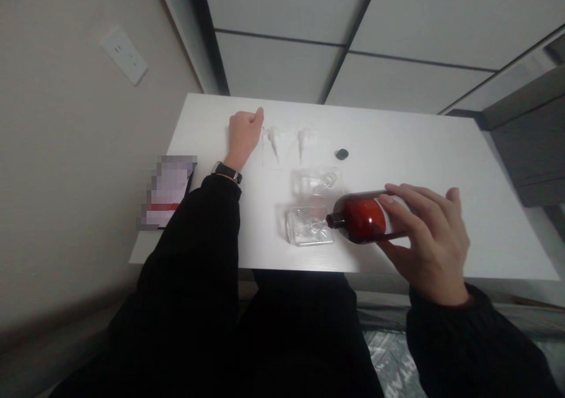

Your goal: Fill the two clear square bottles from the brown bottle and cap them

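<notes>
White table (441,151) against beige wall (57,151), wall socket (123,55), pale panelled floor (309,9), dim light

Looked like a home room, not a lab: small white table (397,145) sat against a beige wall, wall outlet (123,55) left of the table, pale panelled sliding doors (309,33) behind it.

A single head-worn camera looks forward and steeply down from close above the tabletop (397,145), the person's lap at the bottom edge, wall left, floor beyond.
</notes>
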Demonstrator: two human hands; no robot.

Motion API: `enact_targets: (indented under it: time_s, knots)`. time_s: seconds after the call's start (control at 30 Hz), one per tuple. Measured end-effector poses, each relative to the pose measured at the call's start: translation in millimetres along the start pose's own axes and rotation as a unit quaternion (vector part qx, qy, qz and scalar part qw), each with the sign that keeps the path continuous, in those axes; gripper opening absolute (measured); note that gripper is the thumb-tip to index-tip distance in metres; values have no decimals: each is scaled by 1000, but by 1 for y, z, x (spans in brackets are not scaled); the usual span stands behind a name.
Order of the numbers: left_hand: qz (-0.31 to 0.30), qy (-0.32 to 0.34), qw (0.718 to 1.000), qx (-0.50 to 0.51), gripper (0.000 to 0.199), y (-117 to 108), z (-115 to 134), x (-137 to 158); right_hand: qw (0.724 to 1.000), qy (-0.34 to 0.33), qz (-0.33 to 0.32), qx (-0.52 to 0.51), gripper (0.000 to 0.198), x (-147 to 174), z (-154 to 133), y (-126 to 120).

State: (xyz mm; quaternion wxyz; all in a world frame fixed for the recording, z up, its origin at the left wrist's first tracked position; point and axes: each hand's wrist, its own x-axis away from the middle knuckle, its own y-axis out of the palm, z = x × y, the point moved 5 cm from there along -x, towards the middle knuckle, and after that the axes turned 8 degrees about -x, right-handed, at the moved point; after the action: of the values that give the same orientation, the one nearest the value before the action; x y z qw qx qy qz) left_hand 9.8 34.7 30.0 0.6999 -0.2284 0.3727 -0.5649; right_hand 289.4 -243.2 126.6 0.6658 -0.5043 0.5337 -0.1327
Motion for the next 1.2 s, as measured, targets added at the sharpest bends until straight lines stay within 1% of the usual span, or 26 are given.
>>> enact_targets:
  time_s: [0.2, 0.47, 0.77, 1.07, 1.2]
  knots:
    - [1, 10, 1000, 7, 59, 0, -1, 0, 1000, 2, -2, -3, 84, 0, 0, 0]
    - [-2, 1, 1000, 6, 56, -1, 2, 2, 1000, 6, 1, -4, 77, 1, 0, 0]
    - [-8, -1, 1000, 5, 54, -4, 3, 2, 1000, 0, 3, 8, 74, -1, -1, 1]
    - [-7, -6, 1000, 2, 60, -8, 8, 3, 1000, -12, -9, 8, 71, 1, 4, 1]
    - [-7, -8, 1000, 9, 61, -9, 8, 3, 1000, 3, -8, 1, 69, 0, 2, 2]
